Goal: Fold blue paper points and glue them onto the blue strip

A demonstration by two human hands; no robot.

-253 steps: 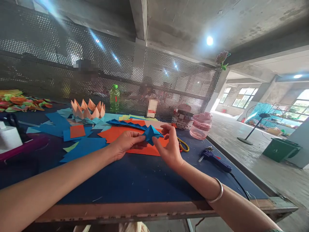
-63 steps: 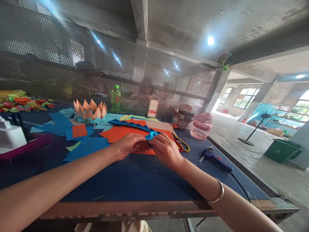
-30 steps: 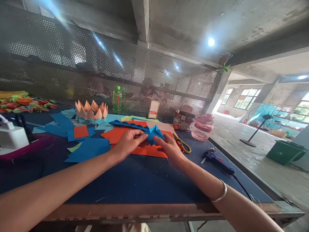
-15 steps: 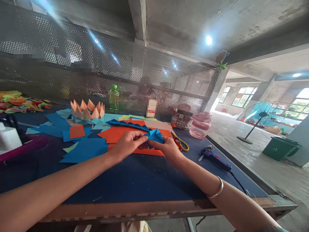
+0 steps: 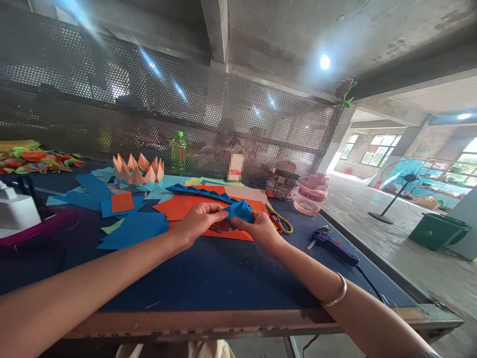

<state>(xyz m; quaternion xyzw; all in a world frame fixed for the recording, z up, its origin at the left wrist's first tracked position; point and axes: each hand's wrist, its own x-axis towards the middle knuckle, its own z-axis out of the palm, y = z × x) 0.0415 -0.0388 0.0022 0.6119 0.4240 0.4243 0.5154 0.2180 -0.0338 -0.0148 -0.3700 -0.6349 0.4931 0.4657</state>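
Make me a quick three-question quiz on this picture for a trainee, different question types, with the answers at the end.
1. True or false: the left hand and the right hand both hold the folded blue paper.

2. Which lies nearest the right edge of the table?
A) peach paper ring
B) glue gun
C) green-capped bottle

3. Fill in the blank: the silver bangle is worn on the person's ____ arm.

Key: 1. True. 2. B. 3. Right.
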